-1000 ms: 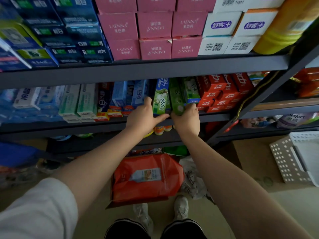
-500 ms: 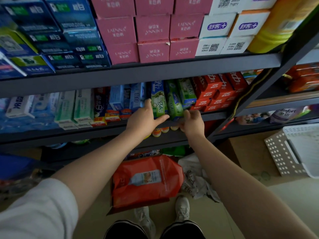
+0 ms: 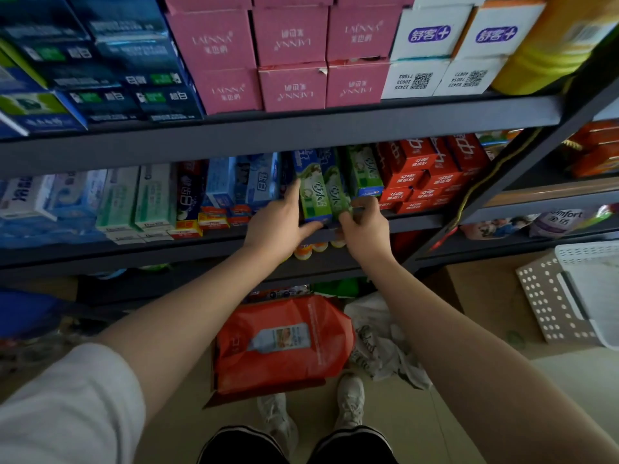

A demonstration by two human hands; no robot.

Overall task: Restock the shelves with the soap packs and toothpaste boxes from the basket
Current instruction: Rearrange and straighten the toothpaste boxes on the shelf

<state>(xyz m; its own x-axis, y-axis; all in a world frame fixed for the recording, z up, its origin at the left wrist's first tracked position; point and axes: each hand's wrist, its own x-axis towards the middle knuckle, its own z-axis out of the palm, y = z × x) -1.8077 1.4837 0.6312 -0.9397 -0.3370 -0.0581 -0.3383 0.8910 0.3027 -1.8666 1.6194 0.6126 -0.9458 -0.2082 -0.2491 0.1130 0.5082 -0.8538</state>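
Observation:
Two green toothpaste boxes stand on edge on the middle shelf [image 3: 415, 220]. My left hand [image 3: 280, 226] holds the left green box [image 3: 311, 192], index finger along its left side and thumb under its front end. My right hand [image 3: 363, 226] pinches the front end of the second green box [image 3: 336, 192] with curled fingers. A third green box [image 3: 363, 172] lies just to the right, untouched. The white perforated basket [image 3: 549, 299] sits on the floor at the far right; its contents are hidden.
Red toothpaste boxes [image 3: 422, 172] fill the shelf to the right, blue and white ones [image 3: 221, 189] to the left. Pink boxes [image 3: 288, 51] stack on the upper shelf. A red refill pouch [image 3: 284, 343] and crumpled bags lie on the floor by my feet.
My right hand slid down off the green box's top and now pinches its front end. The green boxes sit further back on the shelf. My left hand barely moved.

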